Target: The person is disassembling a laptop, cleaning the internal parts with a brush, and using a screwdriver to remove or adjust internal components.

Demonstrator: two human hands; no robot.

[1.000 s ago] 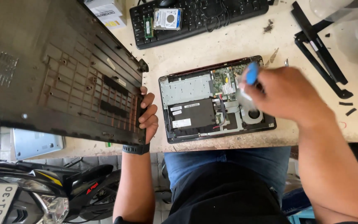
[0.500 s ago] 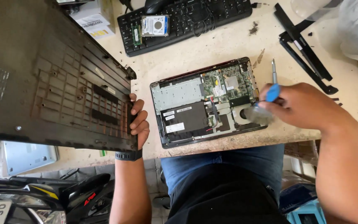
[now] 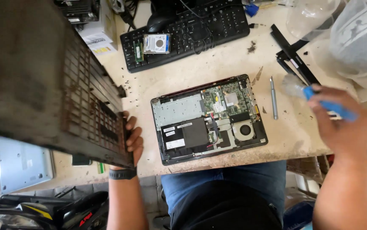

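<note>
We work at a pale, stained tabletop (image 3: 217, 59) strewn with dark crumbs. At its middle lies the opened laptop (image 3: 209, 119), its boards and fan bare. Behind the laptop sits a black keyboard (image 3: 187, 32) carrying a hard drive (image 3: 156, 43); right of the laptop lie a slim screwdriver (image 3: 273, 97) and black strips (image 3: 292, 57). Our left hand (image 3: 133, 138) grips the lifted bottom cover (image 3: 51, 81) left of the laptop, blocking that side. Our right hand (image 3: 339, 121) closes around a blue-handled brush (image 3: 315, 96), right of the laptop.
</note>
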